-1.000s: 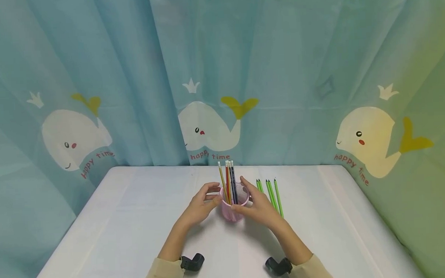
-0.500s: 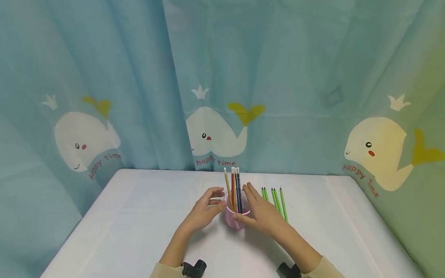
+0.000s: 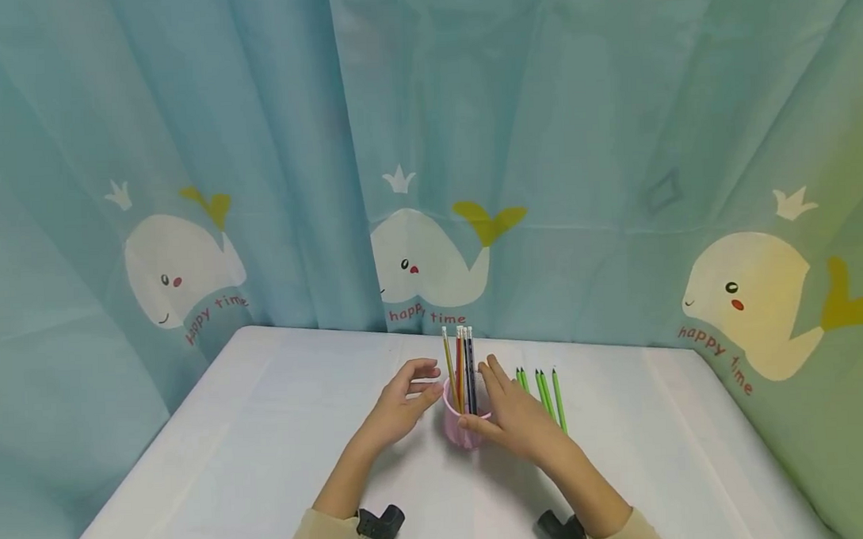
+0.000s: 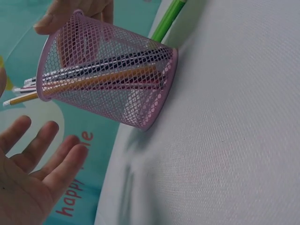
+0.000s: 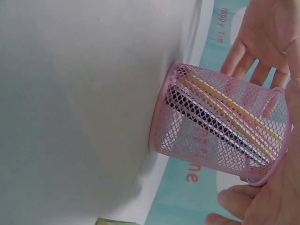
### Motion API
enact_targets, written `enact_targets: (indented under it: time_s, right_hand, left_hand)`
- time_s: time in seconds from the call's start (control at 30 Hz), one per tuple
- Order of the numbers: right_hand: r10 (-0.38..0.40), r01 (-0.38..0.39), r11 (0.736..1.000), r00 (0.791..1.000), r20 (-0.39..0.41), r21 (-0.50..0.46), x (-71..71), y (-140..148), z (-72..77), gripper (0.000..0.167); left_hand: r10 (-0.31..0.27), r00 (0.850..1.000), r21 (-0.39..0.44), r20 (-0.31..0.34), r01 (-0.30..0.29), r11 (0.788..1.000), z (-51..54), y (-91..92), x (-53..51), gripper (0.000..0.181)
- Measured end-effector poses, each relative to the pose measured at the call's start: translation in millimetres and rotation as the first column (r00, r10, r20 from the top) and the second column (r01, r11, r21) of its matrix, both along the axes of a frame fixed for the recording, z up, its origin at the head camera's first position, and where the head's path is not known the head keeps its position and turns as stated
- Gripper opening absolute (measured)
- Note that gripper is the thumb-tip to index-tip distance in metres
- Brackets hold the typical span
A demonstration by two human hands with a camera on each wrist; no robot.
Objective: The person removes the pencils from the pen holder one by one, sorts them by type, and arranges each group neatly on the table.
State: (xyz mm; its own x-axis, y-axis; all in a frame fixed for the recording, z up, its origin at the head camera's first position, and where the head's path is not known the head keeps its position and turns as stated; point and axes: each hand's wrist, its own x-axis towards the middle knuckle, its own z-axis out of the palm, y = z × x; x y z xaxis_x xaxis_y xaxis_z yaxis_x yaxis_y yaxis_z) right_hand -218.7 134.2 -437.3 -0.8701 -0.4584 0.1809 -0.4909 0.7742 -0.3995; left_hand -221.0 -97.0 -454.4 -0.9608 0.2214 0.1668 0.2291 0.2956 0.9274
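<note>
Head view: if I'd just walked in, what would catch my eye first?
Probably the pink mesh pencil cup between the left hand and the right hand, with eraser-tipped pencils standing in it. Next, the bright green pencils lying on the white table, to the right of the cup. Behind the table, white cartoon whales decorate the blue-green curtain.

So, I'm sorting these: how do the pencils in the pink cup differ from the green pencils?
The cup pencils stand roughly upright in the pink cup; the green pencils lie on the table.
The cup pencils vary in colour; the green pencils match.
The cup pencils show pale tops; the green pencils show dark tips.
Both are slender.
</note>
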Motion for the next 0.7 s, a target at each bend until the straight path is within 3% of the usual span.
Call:
enact_targets:
  time_s: [0.1, 0.23, 0.37, 0.5, 0.6, 0.7]
  right_hand:
    - [-0.015, 0.016, 0.999, 1.0, 0.009, -0.036, -1.2, -0.3, -0.5, 0.096]
    - [-0.029, 0.05, 0.982, 0.992, 0.12, -0.18, 0.3, -0.3, -6.3, 0.097]
    - [0.017, 0.072, 0.936, 0.968, 0.25, -0.345, 1.9, 2.0, -11.9, 0.1]
    - [0.119, 0.034, 0.889, 0.945, 0.303, -0.456, -4.8, 5.4, -11.0, 0.107]
    - [0.149, 0.027, 0.874, 0.936, 0.318, -0.486, -9.3, 6.4, -9.6, 0.108]
    - [0.132, 0.023, 0.888, 0.944, 0.304, -0.459, -10.3, 4.9, -8.2, 0.105]
  left_hand:
    - [0.011, 1.0, 0.011, -0.028, -0.011, 1.0, 0.5, 0.3, -3.6, 0.046]
    - [0.042, 0.998, 0.036, -0.043, -0.04, 0.999, -1.6, -0.1, -2.4, 0.042]
    - [0.072, 0.997, 0.062, -0.037, -0.07, 0.996, -2.5, 0.2, 2.4, 0.04]
    - [0.107, 0.992, 0.103, -0.064, -0.1, 0.99, 3.8, 0.8, 0.5, 0.04]
    - [0.107, 0.991, 0.123, -0.082, -0.096, 0.988, 8.0, -0.1, -2.5, 0.041]
    - [0.096, 0.992, 0.128, -0.083, -0.085, 0.988, 9.6, -1.8, -3.8, 0.041]
